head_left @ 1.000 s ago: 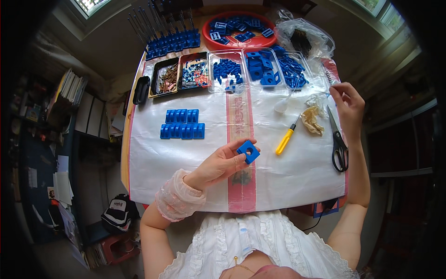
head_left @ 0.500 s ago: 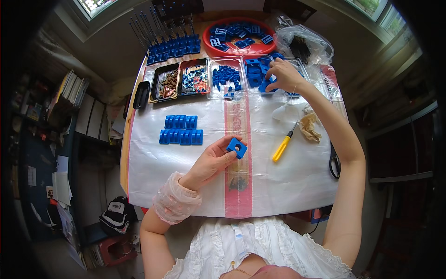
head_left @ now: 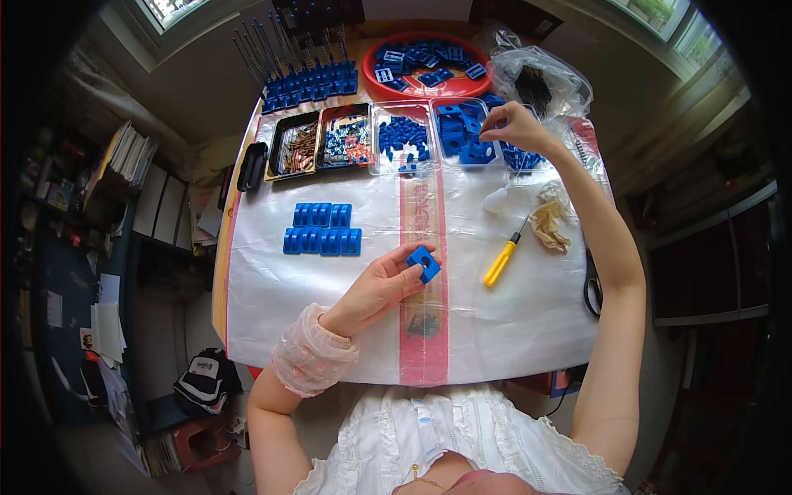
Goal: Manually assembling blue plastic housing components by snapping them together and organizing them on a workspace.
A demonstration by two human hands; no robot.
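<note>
Logging remotely, I list: counter (head_left: 220,305), wood-edged; sheet (head_left: 511,338), white, red-striped; tray (head_left: 455,164), clear plastic, far, right of centre, holding blue pieces (head_left: 474,154); right hand (head_left: 524,130) over its right side, fingers bunched, grip untellable; left hand (head_left: 375,290), fingers pinching the block (head_left: 431,271); block, smooth blue, squarish, round-holed, no evident long axis, near and left of the right hand.

This looks like a home (edges are dim), with books (head_left: 130,161), backpack (head_left: 206,386), window (head_left: 698,45).
</note>
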